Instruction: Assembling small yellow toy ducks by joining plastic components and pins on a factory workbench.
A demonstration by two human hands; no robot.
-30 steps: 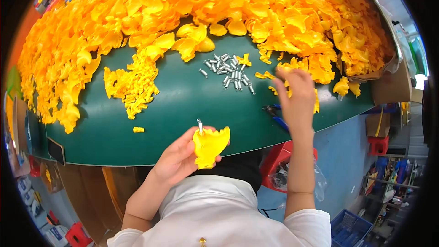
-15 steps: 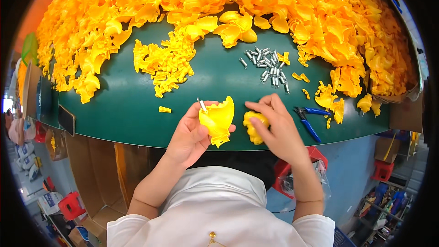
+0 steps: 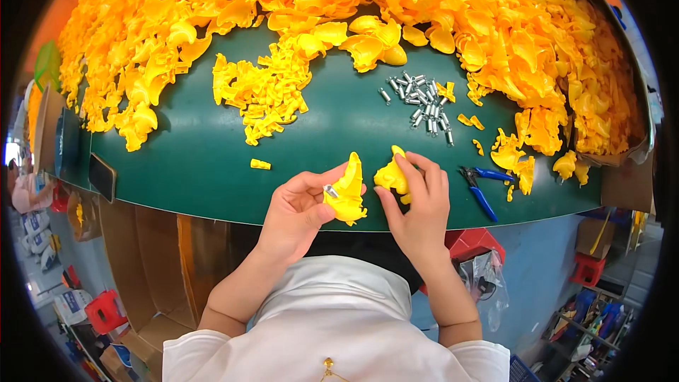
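Near the table's front edge, my left hand (image 3: 293, 216) pinches a curved yellow plastic shell (image 3: 348, 197). A small silver metal spring (image 3: 329, 191) sits at that shell's left side, beside my thumb and forefinger; whether it is hooked in cannot be made out. Just to the right, my right hand (image 3: 424, 198) grips a second yellow plastic shell (image 3: 390, 175) between thumb and fingers. A small gap separates the two shells. Farther off lies a loose pile of silver springs (image 3: 428, 102). Blue-handled nippers (image 3: 482, 189) rest right of my right hand.
A big heap of yellow shells (image 3: 304, 0) spans the far side of the green table (image 3: 191, 163). Small yellow pieces (image 3: 265, 95) form a pile left of centre. An open cardboard box (image 3: 640, 145) of yellow parts stands right, a dark phone-like slab (image 3: 102, 177) left.
My right hand has closed its fingers on the yellow shell and turned it. The left hand has rotated its shell edge-on, and the spring now points sideways rather than up.
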